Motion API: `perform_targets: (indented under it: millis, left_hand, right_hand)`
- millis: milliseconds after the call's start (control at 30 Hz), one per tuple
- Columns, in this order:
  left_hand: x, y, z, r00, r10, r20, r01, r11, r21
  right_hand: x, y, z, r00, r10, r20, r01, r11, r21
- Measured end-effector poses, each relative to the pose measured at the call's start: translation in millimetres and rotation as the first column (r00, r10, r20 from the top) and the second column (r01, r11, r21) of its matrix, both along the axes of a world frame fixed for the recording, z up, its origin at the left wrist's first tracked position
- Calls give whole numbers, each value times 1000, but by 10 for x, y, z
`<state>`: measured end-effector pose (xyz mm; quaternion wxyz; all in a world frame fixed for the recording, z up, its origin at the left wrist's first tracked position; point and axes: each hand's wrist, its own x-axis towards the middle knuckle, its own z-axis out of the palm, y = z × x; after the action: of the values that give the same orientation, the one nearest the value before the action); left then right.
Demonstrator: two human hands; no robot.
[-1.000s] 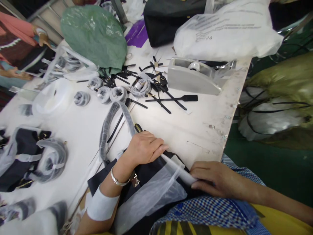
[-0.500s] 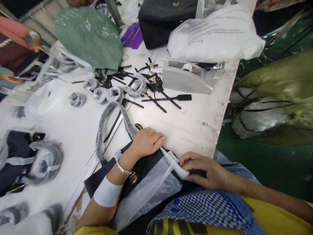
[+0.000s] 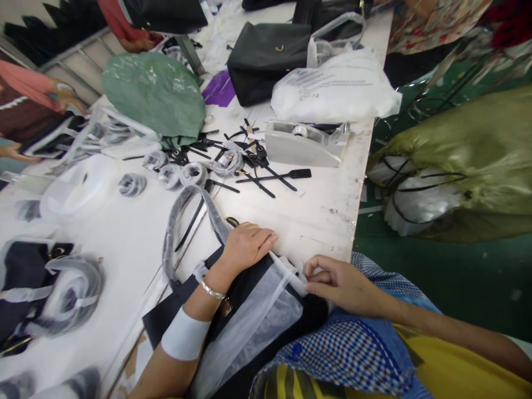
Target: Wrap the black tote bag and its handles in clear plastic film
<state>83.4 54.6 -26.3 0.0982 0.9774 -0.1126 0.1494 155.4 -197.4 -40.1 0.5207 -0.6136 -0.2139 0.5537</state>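
Observation:
A black handbag point(image 3: 249, 277) lies at the near edge of the white table point(image 3: 137, 221), partly on my lap. Its long handle point(image 3: 183, 210) is wrapped in clear plastic and arcs away from me. My left hand point(image 3: 245, 246) lies flat on the bag's top with the fingers together, pressing it down. A sheet of thin white wrapping point(image 3: 266, 307) drapes over the bag. My right hand point(image 3: 336, 282) pinches the rolled end of that wrapping at the bag's right corner.
A grey tape dispenser point(image 3: 303, 145) stands beyond, with black straps point(image 3: 266, 177) and several small wrapped rolls point(image 3: 178, 173) to its left. Behind are a green bag point(image 3: 153, 94), a black bag point(image 3: 266, 55) and a white plastic bag point(image 3: 332, 88). Wrapped bags point(image 3: 45, 288) lie at left. Other people's arms point(image 3: 37, 94) show far left.
My right hand has slid left along the bag's edge and gone from lying flat to pinching the rolled wrapping. My left hand stays on the bag. The view has tilted up.

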Motion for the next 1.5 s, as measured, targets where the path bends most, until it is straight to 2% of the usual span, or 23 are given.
perform_targets:
  millis: [67, 133, 167, 233, 300, 333, 400, 500, 600, 700, 800, 967, 1033, 1100, 1200, 1300, 1367, 1433, 1500]
  left_hand:
    - [-12, -26, -17, 1000, 3, 5, -3, 1000, 13]
    - [-22, -39, -34, 1000, 9, 9, -9, 1000, 12]
    - [-25, -41, -40, 1000, 13, 12, -13, 1000, 12]
    - [-31, -35, -38, 1000, 18, 13, -18, 1000, 14]
    - [-42, -23, -18, 1000, 16, -5, -16, 1000, 17]
    - [-54, -18, -2, 1000, 17, -15, -17, 1000, 20]
    - [-91, -12, 33, 999, 33, -7, -33, 999, 23]
    - [-164, -12, 74, 988, 136, 66, -137, 991, 10]
    - [-204, -6, 76, 960, 260, 106, -254, 965, -70]
    - [-187, 16, 38, 954, 277, 113, -258, 953, -160]
    - [-152, 37, -10, 961, 259, 96, -236, 952, -197]
    - [-122, 49, -31, 969, 240, 61, -220, 947, -234]
    - [-107, 60, -17, 975, 219, 28, -207, 953, -222]
    - [-88, 79, -1, 983, 184, -21, -185, 963, -195]
    - [-71, 110, 15, 990, 129, -63, -136, 981, -140]
    - [-88, 134, 29, 994, 85, -72, -92, 990, -110]
    - [-112, 148, 46, 995, 81, -62, -89, 987, -134]
    - [-134, 161, 70, 995, 80, -60, -90, 978, -189]
    - [-143, 167, 92, 995, 52, -80, -70, 970, -233]
  right_hand:
    - [21, -5, 55, 993, 106, 54, -103, 993, -64]
    - [56, -17, 141, 953, 195, 233, -183, 980, -74]
    - [73, -27, 188, 902, 221, 371, -218, 975, -50]
    - [98, -52, 268, 738, 218, 639, -286, 958, 4]
    - [100, -78, 312, 602, 170, 780, -322, 946, 42]
    - [91, -87, 319, 584, 145, 799, -321, 945, 63]
    - [58, -83, 313, 623, 111, 774, -293, 951, 100]
    - [-4, -27, 281, 753, 124, 646, -254, 961, 112]
    - [-26, 53, 227, 849, 167, 502, -256, 960, 114]
    - [22, 103, 143, 902, 221, 372, -291, 946, 144]
    - [124, 114, 71, 885, 338, 319, -405, 898, 173]
    - [312, 160, 76, 775, 512, 371, -603, 774, 193]
    - [361, 196, 98, 735, 552, 394, -657, 723, 213]
    - [375, 208, 108, 716, 543, 438, -674, 703, 229]
    - [327, 132, 86, 724, 428, 541, -623, 742, 246]
    - [243, -22, 44, 717, 235, 656, -510, 819, 263]
    - [198, -108, 33, 695, 113, 710, -423, 863, 277]
    - [177, -144, 39, 694, 57, 718, -361, 890, 278]
    - [181, -124, 52, 720, 77, 690, -345, 902, 259]
